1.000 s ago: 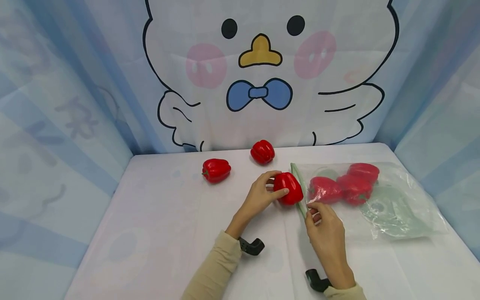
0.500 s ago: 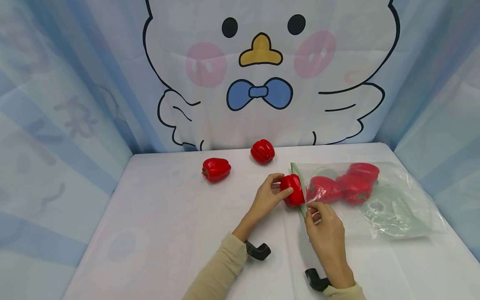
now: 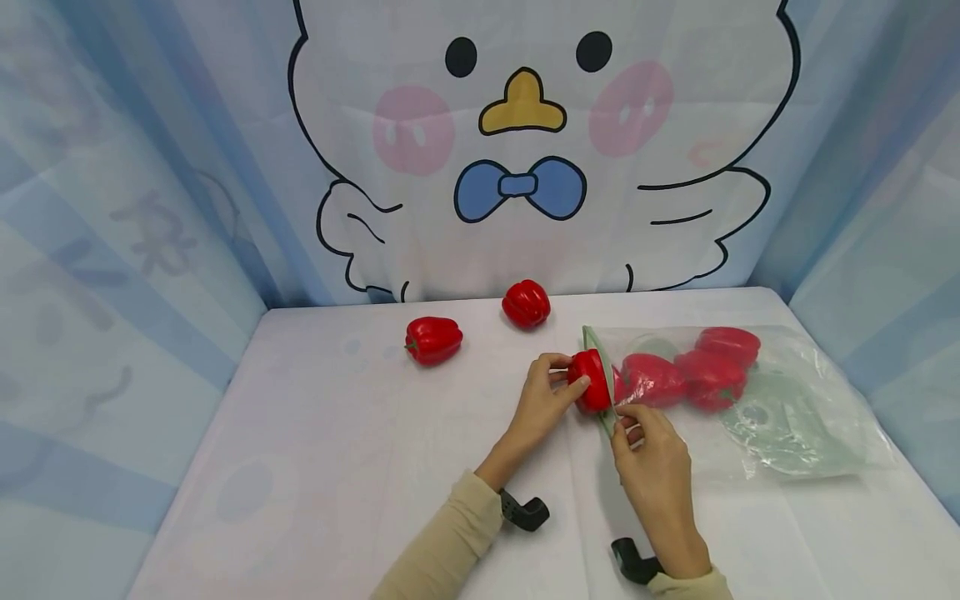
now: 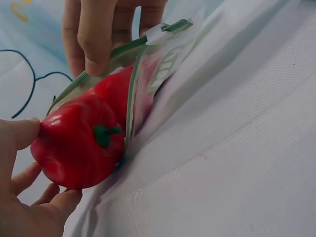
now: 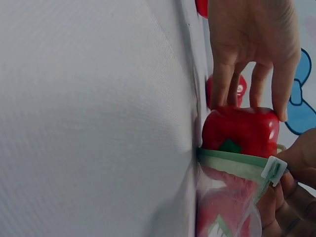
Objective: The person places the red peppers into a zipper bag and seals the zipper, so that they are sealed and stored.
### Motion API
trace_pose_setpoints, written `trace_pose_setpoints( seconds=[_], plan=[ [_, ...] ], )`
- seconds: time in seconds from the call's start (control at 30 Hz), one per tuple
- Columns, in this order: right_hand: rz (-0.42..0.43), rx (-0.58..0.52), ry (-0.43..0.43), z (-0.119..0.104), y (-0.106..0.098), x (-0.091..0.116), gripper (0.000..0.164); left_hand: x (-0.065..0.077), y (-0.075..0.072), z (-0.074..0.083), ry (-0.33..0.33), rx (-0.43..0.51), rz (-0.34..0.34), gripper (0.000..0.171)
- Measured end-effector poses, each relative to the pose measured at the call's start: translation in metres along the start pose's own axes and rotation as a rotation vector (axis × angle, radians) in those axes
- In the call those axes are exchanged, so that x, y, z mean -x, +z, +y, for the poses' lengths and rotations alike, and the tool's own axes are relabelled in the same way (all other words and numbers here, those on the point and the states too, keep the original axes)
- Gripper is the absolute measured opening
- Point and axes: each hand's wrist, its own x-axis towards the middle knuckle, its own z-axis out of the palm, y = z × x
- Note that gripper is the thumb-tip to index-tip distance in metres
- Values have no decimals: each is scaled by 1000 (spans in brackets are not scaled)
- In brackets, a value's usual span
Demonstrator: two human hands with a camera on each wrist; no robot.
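My left hand [image 3: 542, 398] grips a red bell pepper [image 3: 588, 379] at the mouth of a clear zip bag [image 3: 810, 442]. In the left wrist view, fingers and thumb span the pepper [image 4: 74, 148], whose green stem faces the bag's green zip edge [image 4: 131, 98]. Part of the pepper overlaps the opening. My right hand [image 3: 654, 467] pinches the near side of the mouth; the right wrist view has a white slider [image 5: 274, 170] beside its fingertips. Several red peppers [image 3: 654, 380] lie inside the bag, blurred by the plastic.
Two more red bell peppers lie loose toward the back of the white table [image 3: 315, 467]: one on the left [image 3: 433, 340], another near the back edge [image 3: 526, 304]. A printed curtain [image 3: 517, 242] hangs right behind the table. Dark wrist mounts [image 3: 525, 512] stick out below the hands.
My left hand has moved right with the bell pepper, from just left of the bag's mouth into the opening. The right hand keeps its place at the bag's edge.
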Motion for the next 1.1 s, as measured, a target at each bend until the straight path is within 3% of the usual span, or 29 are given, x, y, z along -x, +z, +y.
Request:
trace_pose_setpoints(
  seconds=[0.4, 0.73, 0.93, 1.1],
  plan=[
    [7, 12, -4, -2, 0, 1, 24, 4, 3, 5, 19, -90, -32, 43],
    [2, 25, 11, -4, -1, 1, 24, 5, -1, 8, 12, -169, -135, 49],
    [18, 22, -10, -3, 0, 1, 23, 4, -3, 9, 42, -176, -204, 53],
    [20, 30, -12, -3, 1, 1, 23, 6, -1, 8, 35, -132, -212, 46]
  ],
)
